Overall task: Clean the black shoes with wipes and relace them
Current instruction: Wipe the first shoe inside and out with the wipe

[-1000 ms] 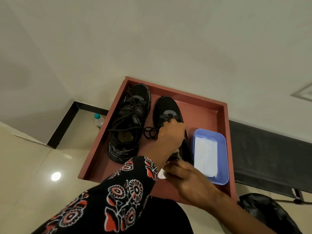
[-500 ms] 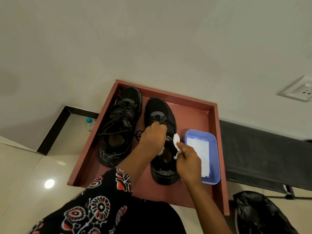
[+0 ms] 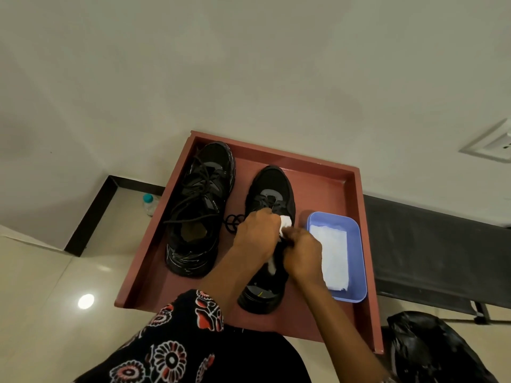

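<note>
Two black shoes stand on a reddish-brown tray. The left shoe is laced, its laces loose. The right shoe has no lace in it; a coiled black lace lies between the two shoes. My left hand grips the right shoe at its middle. My right hand pinches a white wipe against that shoe's upper, close beside the left hand. A second bit of white wipe shows under my hands.
A blue plastic tub with folded white wipes sits on the tray right of the shoes. A black bench runs along the wall at right, a black bag below it. A small bottle stands on the floor at left.
My right hand has carried the wipe up from near the shoe's heel to its middle, next to my left hand. The camera view has shifted slightly.
</note>
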